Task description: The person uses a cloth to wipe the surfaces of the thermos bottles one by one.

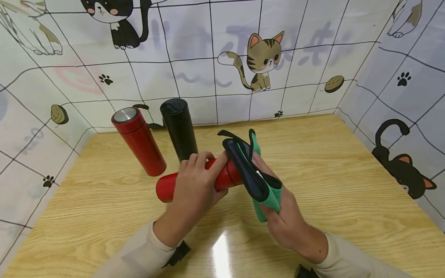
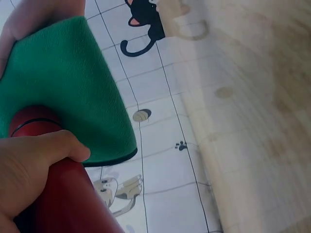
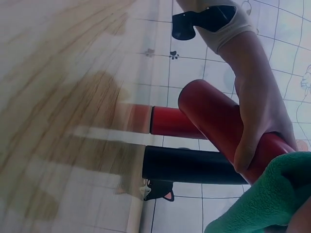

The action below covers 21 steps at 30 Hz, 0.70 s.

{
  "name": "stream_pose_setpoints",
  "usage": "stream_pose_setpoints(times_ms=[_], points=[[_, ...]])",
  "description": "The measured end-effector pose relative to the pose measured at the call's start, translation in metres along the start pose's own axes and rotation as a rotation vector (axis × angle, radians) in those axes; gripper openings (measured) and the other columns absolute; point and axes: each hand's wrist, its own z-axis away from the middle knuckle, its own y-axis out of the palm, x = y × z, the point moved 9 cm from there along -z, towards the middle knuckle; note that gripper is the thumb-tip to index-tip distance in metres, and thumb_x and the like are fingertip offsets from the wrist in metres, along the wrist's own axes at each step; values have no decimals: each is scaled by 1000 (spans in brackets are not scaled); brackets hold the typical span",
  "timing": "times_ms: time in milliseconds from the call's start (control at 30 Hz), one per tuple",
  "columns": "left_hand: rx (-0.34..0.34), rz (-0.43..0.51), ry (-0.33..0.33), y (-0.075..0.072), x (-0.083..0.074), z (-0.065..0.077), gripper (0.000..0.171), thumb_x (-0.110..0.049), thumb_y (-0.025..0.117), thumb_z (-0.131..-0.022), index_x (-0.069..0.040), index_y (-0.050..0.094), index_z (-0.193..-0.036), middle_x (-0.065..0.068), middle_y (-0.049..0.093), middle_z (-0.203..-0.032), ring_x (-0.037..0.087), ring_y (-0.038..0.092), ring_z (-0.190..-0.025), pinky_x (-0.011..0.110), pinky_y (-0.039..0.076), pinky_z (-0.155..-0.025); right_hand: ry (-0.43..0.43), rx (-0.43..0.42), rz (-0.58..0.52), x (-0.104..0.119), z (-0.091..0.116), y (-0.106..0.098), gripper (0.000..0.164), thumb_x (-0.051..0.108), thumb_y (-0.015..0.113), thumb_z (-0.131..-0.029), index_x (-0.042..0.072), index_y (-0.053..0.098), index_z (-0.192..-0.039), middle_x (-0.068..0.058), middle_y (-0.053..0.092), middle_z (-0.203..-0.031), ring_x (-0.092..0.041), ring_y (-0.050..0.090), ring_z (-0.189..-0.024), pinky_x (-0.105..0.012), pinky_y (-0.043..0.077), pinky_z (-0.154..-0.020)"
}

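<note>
My left hand (image 1: pixel 196 183) grips a red thermos bottle (image 1: pixel 167 188) round its body, tilted almost flat above the table. Against the bottle's right-hand end is a folded green cloth (image 1: pixel 272 199) with black edging, a dark grey face and a black strap. My right hand (image 1: pixel 288 222) holds this cloth from the right side, with its fingers partly behind it. The left wrist view shows the green cloth (image 2: pixel 73 82) at the bottle's end, just beyond my left thumb (image 2: pixel 73 145). In the right wrist view, the bottle's base (image 3: pixel 194 99) points away from the cloth.
Another red thermos bottle (image 1: pixel 140 144) with a silver top stands at the back left. Beside it is a black tumbler (image 1: pixel 180 131), partly behind my left hand. The wooden table (image 1: pixel 347 185) meets walls (image 1: pixel 194 81) covered in cat-print sheeting.
</note>
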Motion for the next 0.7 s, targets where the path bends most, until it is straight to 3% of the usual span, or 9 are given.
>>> stream_pose_setpoints(times_ms=[133, 233, 367, 500, 700], points=[[10, 1, 35, 1, -12, 2, 82, -37, 94, -59, -24, 58, -131, 9, 65, -108, 28, 60, -99, 43, 54, -76, -23, -28, 15, 2, -1, -3, 53, 12, 39, -107, -10, 24, -153, -25, 27, -161, -31, 23, -153, -26, 25, -123], [11, 9, 45, -2, -16, 3, 82, -38, 92, -60, -25, 56, -133, 7, 66, -107, 27, 61, -99, 42, 54, -75, -1, -34, -9, 0, -2, -5, 52, 5, 38, -106, -8, 23, -154, -25, 24, -162, -32, 21, -154, -27, 24, -123], [-1, 17, 26, -7, -12, 3, 84, -36, 92, -60, -27, 53, -135, 8, 67, -107, 27, 61, -99, 43, 55, -76, 42, -21, -65, -4, -2, -4, 55, -4, 36, -104, -3, 21, -156, -22, 22, -164, -30, 21, -154, -26, 26, -122], [-5, 19, -5, -7, -5, 3, 83, -35, 92, -60, -25, 54, -133, 9, 67, -108, 28, 61, -98, 44, 55, -76, 63, -9, -84, -4, -2, -1, 55, -2, 36, -104, -1, 21, -157, -20, 22, -164, -28, 21, -154, -24, 28, -121], [-5, 15, 4, -4, -5, 2, 79, -35, 91, -62, -22, 56, -132, 9, 66, -105, 27, 61, -95, 42, 54, -73, -16, -27, -94, 3, -3, -3, 52, 5, 37, -106, -11, 22, -153, -25, 26, -161, -30, 22, -154, -26, 26, -122]])
